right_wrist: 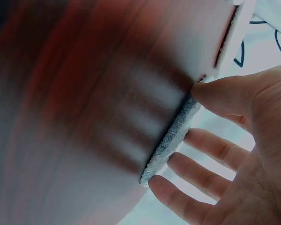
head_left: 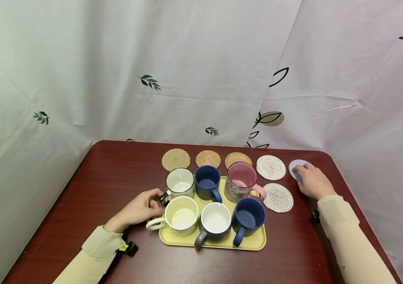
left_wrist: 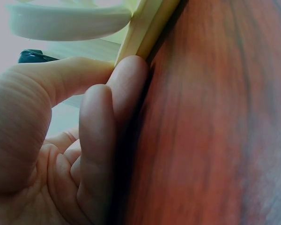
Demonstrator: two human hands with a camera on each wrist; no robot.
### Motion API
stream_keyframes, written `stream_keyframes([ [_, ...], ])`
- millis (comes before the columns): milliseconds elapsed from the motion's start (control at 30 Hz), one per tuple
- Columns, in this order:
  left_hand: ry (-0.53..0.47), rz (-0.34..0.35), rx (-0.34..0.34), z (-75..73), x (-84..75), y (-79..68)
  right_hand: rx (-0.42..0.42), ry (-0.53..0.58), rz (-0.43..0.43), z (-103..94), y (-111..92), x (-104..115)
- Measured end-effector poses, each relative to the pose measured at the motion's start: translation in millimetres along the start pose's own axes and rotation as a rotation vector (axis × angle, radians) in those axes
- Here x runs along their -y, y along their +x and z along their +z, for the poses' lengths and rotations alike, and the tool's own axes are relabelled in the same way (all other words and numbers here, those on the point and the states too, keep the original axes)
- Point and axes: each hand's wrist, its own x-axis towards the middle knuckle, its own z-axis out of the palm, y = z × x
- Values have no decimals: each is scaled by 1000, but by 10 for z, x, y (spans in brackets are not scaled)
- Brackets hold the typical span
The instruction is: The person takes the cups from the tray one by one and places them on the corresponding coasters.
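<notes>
My left hand [head_left: 139,210] is at the left side of a yellow tray [head_left: 251,243], where its thumb and a finger pinch the rim in the left wrist view. Closest to it on the tray are a cream mug [head_left: 181,221], its handle pointing left, and a white mug with a black rim [head_left: 180,184]. At the table's far right, my right hand [head_left: 314,182] touches a pale blue round coaster [right_wrist: 171,140]. Its fingertips rest along the coaster, spread and fairly straight, with the thumb at one edge. The coaster lies flat on the table, partly covered by the fingers.
Also on the tray stand two navy mugs [head_left: 207,185], a pink mug [head_left: 241,175] and a grey mug with white inside [head_left: 215,221]. A tan coaster [head_left: 176,159], two woven coasters [head_left: 208,159] and two speckled white coasters [head_left: 278,198] lie behind and right of the tray.
</notes>
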Motion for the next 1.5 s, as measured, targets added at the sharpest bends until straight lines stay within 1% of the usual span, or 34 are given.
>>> stream_keyframes([
  [67, 1, -11, -2, -1, -3, -2, 1, 1, 1, -1, 0, 3],
  [333, 13, -15, -5, 3, -17, -4, 13, 12, 22, -15, -10, 10],
  [633, 9, -1, -6, 8, -6, -3, 23, 5, 23, -11, -2, 12],
  [833, 10, -17, -10, 13, -6, -9, 27, 3, 27, -22, -2, 24],
  [1100, 11, 8, -3, 9, -36, -13, 37, 9, 41, -27, -18, 21],
  [1267, 13, 9, -5, 7, -47, -14, 28, 17, 32, -17, -25, 23],
  [1500, 19, 6, -10, 13, -48, -16, -4, -4, 20, -26, -45, 72],
])
